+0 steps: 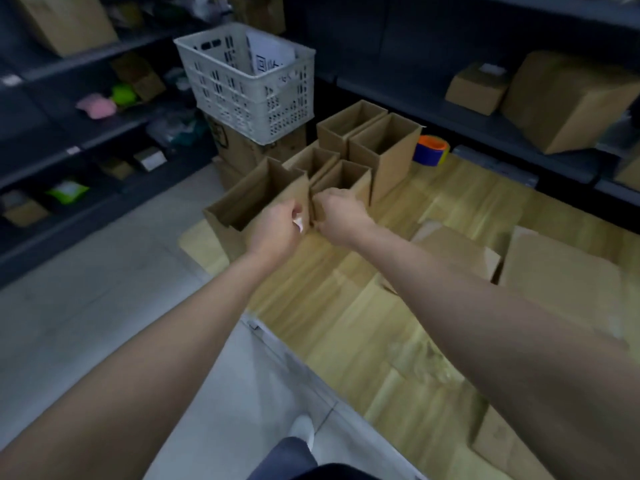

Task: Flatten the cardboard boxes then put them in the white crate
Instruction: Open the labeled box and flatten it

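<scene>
Several open-topped cardboard boxes stand at the far left corner of the wooden table (346, 306). My left hand (277, 226) grips the near wall of the large tilted box (249, 199), with something small and white at its fingers. My right hand (337, 214) pinches the near edge of a smaller box (346, 181) beside it. Two taller boxes (384, 147) stand behind. The white crate (249, 84) sits beyond, on a big carton, with a white printed sheet inside.
Rolls of tape (431, 150), blue and orange, lie right of the boxes. Flat cardboard pieces (561, 271) lie on the table's right side. Dark shelves with cartons (568, 98) and small goods line the left and back. The grey floor (86, 306) and my shoe (303, 429) are at lower left.
</scene>
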A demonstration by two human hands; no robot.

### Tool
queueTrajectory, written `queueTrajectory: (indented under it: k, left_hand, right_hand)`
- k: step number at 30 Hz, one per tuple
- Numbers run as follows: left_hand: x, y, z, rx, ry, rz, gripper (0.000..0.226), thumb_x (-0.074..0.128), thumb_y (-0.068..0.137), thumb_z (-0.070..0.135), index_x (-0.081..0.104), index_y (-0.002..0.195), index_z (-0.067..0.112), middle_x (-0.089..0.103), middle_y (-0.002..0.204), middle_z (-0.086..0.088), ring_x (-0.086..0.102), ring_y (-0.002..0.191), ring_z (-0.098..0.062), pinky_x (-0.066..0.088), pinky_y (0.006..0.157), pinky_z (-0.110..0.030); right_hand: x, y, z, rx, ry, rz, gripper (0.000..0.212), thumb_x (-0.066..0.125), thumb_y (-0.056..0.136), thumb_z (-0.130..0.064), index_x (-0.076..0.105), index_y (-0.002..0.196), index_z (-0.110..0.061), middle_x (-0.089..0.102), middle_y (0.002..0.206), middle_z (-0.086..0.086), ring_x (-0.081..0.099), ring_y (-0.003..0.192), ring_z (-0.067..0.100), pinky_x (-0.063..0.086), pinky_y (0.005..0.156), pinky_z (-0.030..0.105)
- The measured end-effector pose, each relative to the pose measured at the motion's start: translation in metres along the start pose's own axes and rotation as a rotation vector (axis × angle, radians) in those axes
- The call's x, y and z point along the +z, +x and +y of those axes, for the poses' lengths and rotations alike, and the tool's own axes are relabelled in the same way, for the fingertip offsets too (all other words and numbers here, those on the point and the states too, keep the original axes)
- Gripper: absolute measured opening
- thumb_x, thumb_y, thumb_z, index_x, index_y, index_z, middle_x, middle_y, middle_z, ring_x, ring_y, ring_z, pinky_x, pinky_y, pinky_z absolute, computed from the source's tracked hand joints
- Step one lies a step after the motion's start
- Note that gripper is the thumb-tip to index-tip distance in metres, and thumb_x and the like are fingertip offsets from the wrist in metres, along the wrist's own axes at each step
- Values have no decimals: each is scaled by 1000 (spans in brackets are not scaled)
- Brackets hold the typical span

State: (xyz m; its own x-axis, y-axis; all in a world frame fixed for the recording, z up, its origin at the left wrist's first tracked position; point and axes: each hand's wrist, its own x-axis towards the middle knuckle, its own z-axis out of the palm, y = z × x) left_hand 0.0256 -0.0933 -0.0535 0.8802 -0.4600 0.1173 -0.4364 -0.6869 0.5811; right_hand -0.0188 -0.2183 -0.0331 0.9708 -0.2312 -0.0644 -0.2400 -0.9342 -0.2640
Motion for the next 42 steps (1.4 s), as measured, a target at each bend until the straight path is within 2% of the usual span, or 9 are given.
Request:
queueTrajectory:
  k: [7, 15, 19, 22, 25, 28, 33, 37, 42]
  left_hand:
    - [-36, 21, -73, -142, -12, 123, 28, 48, 86, -1, 63, 103, 13, 60, 105, -3, 53, 89, -15, 45, 77, -29]
    - [-48, 28, -99, -198, -91, 131, 30, 47, 83, -3, 63, 101, 14, 60, 100, -1, 56, 93, -19, 50, 83, -34]
    - [-60, 36, -88, -153, -147, 241, 28, 48, 83, -3, 62, 104, 9, 54, 97, -2, 55, 98, -24, 43, 84, -27]
    - [-70, 39, -71, -135, -156, 321, 25, 51, 88, 6, 58, 112, 9, 50, 109, -4, 49, 109, -23, 35, 90, -26]
    - [-76, 39, -55, -149, -199, 315, 31, 50, 94, 22, 52, 122, 10, 48, 125, -8, 45, 118, -24, 37, 101, -36]
    - [-78, 31, -34, -117, -321, 284, 43, 49, 95, 36, 46, 129, 9, 44, 131, -8, 43, 121, -23, 35, 103, -34]
    - [-68, 22, -9, -146, -448, 203, 72, 68, 82, 41, 34, 141, 16, 36, 142, -4, 37, 130, -19, 32, 109, -37]
    - [-58, 17, 6, -178, -853, 24, 90, 82, 69, 32, 31, 143, 20, 53, 128, 3, 56, 112, -11, 46, 88, -18]
    - [-33, 11, 23, -215, -987, -140, 62, 79, 73, 21, 49, 127, 17, 59, 119, -4, 63, 100, -21, 51, 86, -32]
  right_hand:
    - [41, 51, -60, -211, -162, -203, 71, 61, 86, -18, 28, 148, -29, 18, 157, 0, 2, 146, 30, 11, 114, 49]
    - [58, 68, -80, -261, -203, -96, 28, 51, 95, -18, 60, 118, -31, 59, 118, -4, 29, 129, 27, -4, 115, 48]
    - [32, 69, -75, -266, 61, 104, 19, 47, 92, -10, 64, 94, -18, 65, 99, 2, 47, 110, 28, 21, 111, 41]
    - [4, 65, -65, -190, 390, 182, 11, 54, 90, -5, 64, 93, -4, 67, 92, 12, 58, 93, 29, 44, 89, 39]
    - [-21, 58, -55, -3, 734, 185, 34, 55, 93, -6, 56, 127, -5, 60, 124, 7, 53, 115, 17, 35, 105, 27]
    - [-42, 45, -38, 69, 872, 210, 38, 52, 96, -12, 51, 134, -9, 56, 133, 7, 50, 122, 21, 35, 111, 39]
    - [-71, 15, 1, 164, 1080, 335, 25, 48, 97, -11, 62, 117, -19, 66, 105, -6, 60, 98, 13, 49, 86, 25]
    - [-79, -8, 39, 242, 1140, 296, 22, 50, 96, -11, 64, 87, -25, 66, 96, -2, 59, 96, 21, 48, 87, 32]
    - [-65, -40, 78, 304, 1205, 241, 32, 51, 96, -9, 59, 70, -25, 65, 79, -4, 60, 84, 19, 48, 78, 31]
